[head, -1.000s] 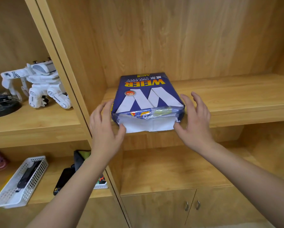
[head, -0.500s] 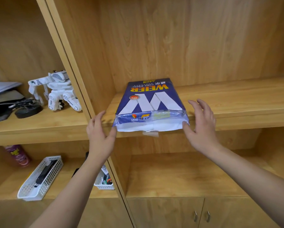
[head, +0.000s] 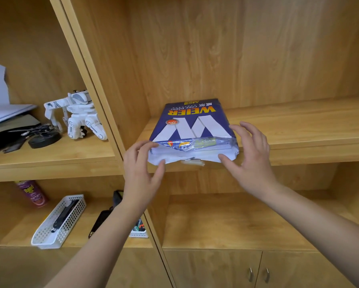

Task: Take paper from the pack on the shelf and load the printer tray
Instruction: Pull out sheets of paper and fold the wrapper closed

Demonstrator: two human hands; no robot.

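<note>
A blue paper pack marked WEIER lies flat on the wooden shelf, its torn open end facing me and hanging slightly over the edge. White sheets show in the opening. My left hand pinches the pack's near left corner, fingers on top and thumb underneath. My right hand is spread at the near right corner, thumb touching the front of the sheets and fingers curved over the side. No printer is in view.
A vertical wooden divider stands left of the pack. Beyond it sit a white toy robot and a black round object. Below are a white mesh basket, a purple spray can, and cabinet doors.
Both hands have closed in from beside the pack onto its open front corners. The left thumb now sits under the sheets and the right thumb touches them.
</note>
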